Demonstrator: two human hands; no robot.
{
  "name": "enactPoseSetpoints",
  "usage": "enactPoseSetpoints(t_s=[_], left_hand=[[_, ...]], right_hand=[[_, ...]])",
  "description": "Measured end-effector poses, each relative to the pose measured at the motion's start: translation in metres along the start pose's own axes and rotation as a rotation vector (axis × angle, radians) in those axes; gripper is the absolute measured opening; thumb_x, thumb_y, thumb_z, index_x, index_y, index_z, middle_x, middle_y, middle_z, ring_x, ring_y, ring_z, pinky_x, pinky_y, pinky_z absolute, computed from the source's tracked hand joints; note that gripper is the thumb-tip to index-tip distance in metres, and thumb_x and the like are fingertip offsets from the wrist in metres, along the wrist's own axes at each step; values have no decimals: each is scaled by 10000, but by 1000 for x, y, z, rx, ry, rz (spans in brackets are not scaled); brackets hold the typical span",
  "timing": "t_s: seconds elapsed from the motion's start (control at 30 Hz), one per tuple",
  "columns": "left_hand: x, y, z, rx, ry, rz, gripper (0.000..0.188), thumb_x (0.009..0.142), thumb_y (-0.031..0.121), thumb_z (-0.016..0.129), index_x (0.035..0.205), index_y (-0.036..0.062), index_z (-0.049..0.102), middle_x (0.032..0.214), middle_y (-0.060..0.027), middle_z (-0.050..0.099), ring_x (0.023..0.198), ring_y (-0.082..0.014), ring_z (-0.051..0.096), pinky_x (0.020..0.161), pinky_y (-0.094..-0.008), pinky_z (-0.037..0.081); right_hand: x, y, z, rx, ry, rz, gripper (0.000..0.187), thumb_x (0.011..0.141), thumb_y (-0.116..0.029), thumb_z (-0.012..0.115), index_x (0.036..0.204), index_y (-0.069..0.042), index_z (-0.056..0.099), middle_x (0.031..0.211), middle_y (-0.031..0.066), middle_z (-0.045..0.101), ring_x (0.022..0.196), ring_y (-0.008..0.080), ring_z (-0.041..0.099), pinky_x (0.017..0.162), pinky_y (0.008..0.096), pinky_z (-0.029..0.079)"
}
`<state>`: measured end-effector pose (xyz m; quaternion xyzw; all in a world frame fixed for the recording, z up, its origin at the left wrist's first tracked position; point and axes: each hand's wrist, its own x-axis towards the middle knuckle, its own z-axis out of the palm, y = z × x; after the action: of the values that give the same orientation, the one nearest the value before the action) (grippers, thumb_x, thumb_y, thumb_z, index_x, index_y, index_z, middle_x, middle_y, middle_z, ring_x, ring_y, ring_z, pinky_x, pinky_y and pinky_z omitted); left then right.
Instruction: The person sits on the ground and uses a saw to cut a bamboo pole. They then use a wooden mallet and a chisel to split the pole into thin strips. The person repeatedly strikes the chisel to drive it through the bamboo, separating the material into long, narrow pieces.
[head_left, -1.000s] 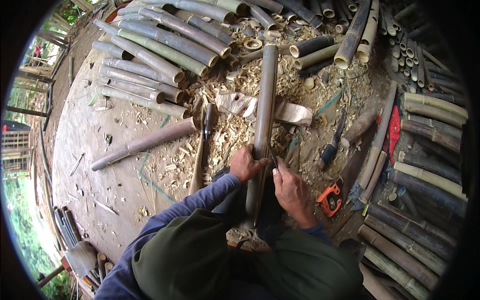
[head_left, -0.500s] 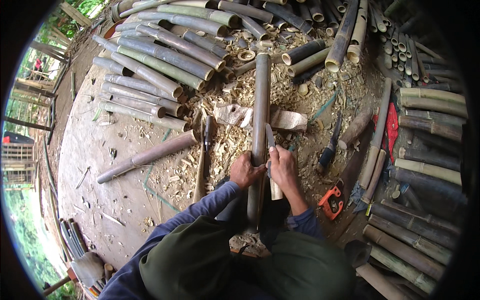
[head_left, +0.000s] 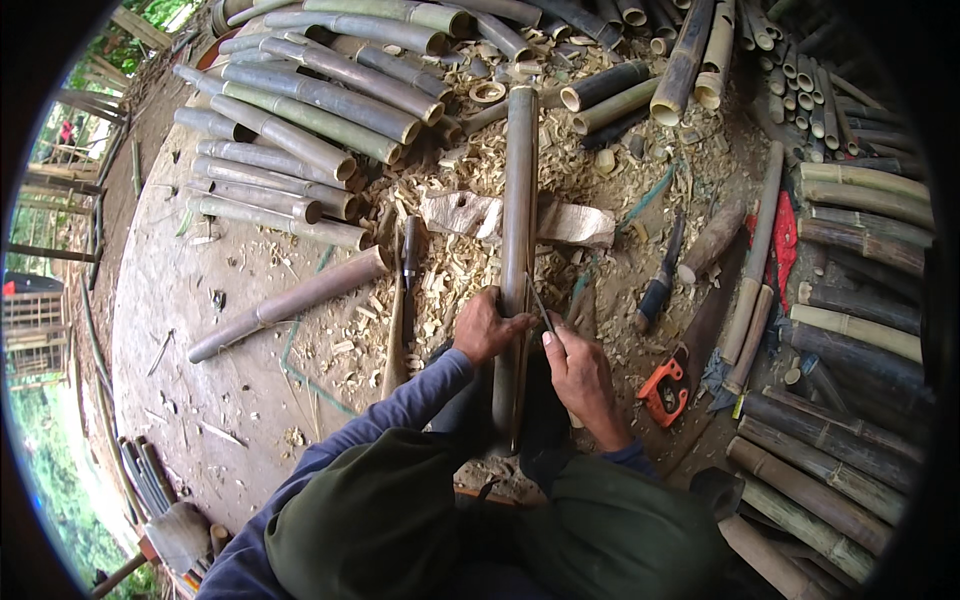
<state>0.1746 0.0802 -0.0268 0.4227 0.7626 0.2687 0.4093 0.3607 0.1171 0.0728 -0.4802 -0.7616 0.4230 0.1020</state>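
A long brown bamboo tube stretches away from between my knees, its far part resting across a pale, rough-hewn wood block. My left hand is wrapped round the tube's near half from the left, thumb across the top. On the other side, my right hand is closed round a knife, whose handle is mostly hidden in the fist. The thin knife blade slants up and left to the tube's right edge, close by my left thumb. Whether it bites into the bamboo cannot be made out.
Wood chips cover the ground around the block. Cut bamboo tubes lie stacked at the far left, with more bamboo along the right. An orange-handled saw, a dark-handled blade and a loose tube lie nearby.
My right hand has shifted right and slightly nearer to me. The knife blade has turned from pointing nearly straight ahead to slanting left, seen more edge-on. My left hand keeps its grip.
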Motion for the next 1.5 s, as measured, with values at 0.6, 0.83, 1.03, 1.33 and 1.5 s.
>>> enactPoseSetpoints(t_s=[0.6,0.83,1.03,1.33,1.5], left_hand=[[-4,4,6,179,85,49,605,795,509,795,1002,-36,634,936,-270,686,923,-431,682,833,-510,533],[-2,10,5,150,51,2,522,820,441,768,974,-28,599,905,-265,654,888,-440,664,786,-512,528],[-4,19,-1,170,23,-40,537,805,437,780,997,-35,610,954,-265,697,910,-417,702,820,-491,553],[-7,19,-1,169,59,14,552,798,464,776,958,-37,611,907,-267,688,873,-426,694,793,-506,548],[0,18,3,189,110,27,553,800,471,762,936,-42,607,882,-268,679,857,-431,690,782,-511,546]], right_hand=[[10,-15,25,-87,129,18,421,1009,-227,540,1320,48,613,917,269,700,846,442,694,732,505,544],[59,-17,32,-58,236,44,308,1025,-247,513,997,30,642,857,300,674,850,485,670,731,543,529],[57,-13,24,-21,223,15,316,1030,-250,502,917,18,627,840,295,658,835,499,647,712,564,501],[80,-10,19,73,208,45,333,1024,-256,514,924,29,655,864,320,658,864,507,652,733,550,511],[121,-11,16,79,248,19,308,1013,-224,515,873,27,626,828,309,644,844,517,639,720,557,497]])
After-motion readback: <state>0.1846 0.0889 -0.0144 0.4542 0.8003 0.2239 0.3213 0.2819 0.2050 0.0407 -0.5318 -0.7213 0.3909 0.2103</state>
